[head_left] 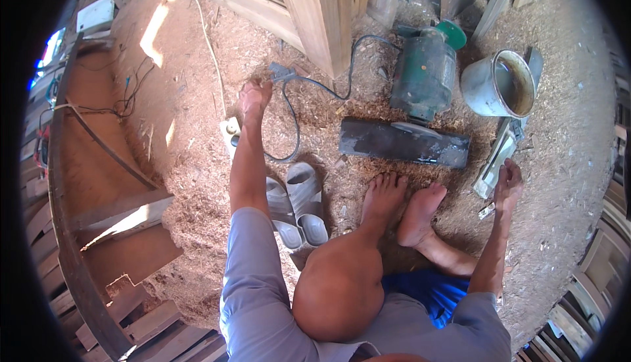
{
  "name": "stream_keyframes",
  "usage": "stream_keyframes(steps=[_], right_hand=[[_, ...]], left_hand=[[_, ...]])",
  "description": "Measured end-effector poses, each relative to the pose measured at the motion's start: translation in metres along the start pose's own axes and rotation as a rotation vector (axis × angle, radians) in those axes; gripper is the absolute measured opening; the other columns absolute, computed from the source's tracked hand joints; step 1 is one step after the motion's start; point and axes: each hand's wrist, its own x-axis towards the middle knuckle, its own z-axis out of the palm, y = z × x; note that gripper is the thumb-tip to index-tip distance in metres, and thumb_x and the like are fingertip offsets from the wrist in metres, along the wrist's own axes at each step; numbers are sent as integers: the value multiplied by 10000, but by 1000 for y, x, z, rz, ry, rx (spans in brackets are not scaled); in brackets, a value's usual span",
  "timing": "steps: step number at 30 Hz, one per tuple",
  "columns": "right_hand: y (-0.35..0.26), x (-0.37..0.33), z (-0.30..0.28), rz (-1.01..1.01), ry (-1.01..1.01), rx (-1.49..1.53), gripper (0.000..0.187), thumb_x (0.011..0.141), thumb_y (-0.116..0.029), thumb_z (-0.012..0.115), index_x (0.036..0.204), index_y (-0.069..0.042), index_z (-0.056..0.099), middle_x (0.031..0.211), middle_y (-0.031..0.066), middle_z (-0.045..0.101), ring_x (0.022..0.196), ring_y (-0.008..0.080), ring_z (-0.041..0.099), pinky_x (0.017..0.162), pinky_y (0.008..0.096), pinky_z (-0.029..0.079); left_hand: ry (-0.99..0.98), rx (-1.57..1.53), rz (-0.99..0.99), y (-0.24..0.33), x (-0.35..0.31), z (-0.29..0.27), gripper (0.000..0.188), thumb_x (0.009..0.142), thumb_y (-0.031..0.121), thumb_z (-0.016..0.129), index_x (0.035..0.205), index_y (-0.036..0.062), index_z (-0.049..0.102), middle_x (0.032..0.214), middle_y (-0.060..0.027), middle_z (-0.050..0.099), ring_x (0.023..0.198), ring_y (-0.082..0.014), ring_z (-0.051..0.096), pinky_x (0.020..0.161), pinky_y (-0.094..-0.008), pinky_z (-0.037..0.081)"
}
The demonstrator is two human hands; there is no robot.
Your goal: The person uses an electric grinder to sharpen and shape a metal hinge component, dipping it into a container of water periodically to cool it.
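My left hand [255, 99] reaches forward over the dirt with its fingers closed at a grey cable [294, 115], beside a small blue-grey fitting [282, 71]. The exact grip is too small to make out. One stretch of the cable runs to a green electric motor [425, 72]; another loops back toward a white socket strip [231, 132] near my left forearm. My right hand [508, 188] hangs half curled with nothing visible in it, beside a long, worn metal piece [497, 158]. A dark, whitish-stained block [404, 143] lies between the motor and my bare feet.
A metal pot [497, 86] stands right of the motor. Grey slippers [305, 197] sit by my left forearm. Wooden frames [322, 20] rise ahead. A rusty metal trough-like structure [105, 138] and stacked boards [151, 322] line the left. Shavings cover the ground.
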Motion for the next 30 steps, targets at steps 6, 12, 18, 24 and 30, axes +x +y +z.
stream_keyframes(steps=[6,12,18,24,30], right_hand=[[-3,-4,1,41,-56,-8,296,890,-147,556,1112,44,600,1007,171,659,891,235,629,796,329,501],[-22,-1,2,62,-82,-14,294,898,-157,559,1108,43,605,1031,161,654,928,224,626,827,326,496],[-25,0,8,46,-98,62,282,904,-150,568,1119,30,601,1049,136,643,962,207,606,853,321,477],[-77,-14,6,20,-66,349,230,929,-106,560,1132,2,580,1012,97,626,935,168,588,834,302,473],[-144,-58,46,37,-318,864,160,913,-68,586,1067,-43,622,896,50,629,829,134,617,766,269,499]], left_hand=[[88,192,353,4,19,32,401,798,342,660,1178,219,631,1243,-111,576,1194,-278,480,1020,-411,335],[106,156,218,35,10,30,293,761,261,712,1050,256,665,1127,-101,606,1123,-321,482,970,-423,355],[134,156,72,32,-8,-9,204,775,223,735,940,137,652,999,-110,633,991,-244,551,887,-396,406],[-133,-1538,52,6,-82,-52,76,849,-15,621,820,54,611,739,-57,645,542,-89,548,447,-207,450],[-527,-1892,50,55,-197,-60,101,855,21,629,909,99,663,867,-71,690,739,-142,651,595,-262,562]])
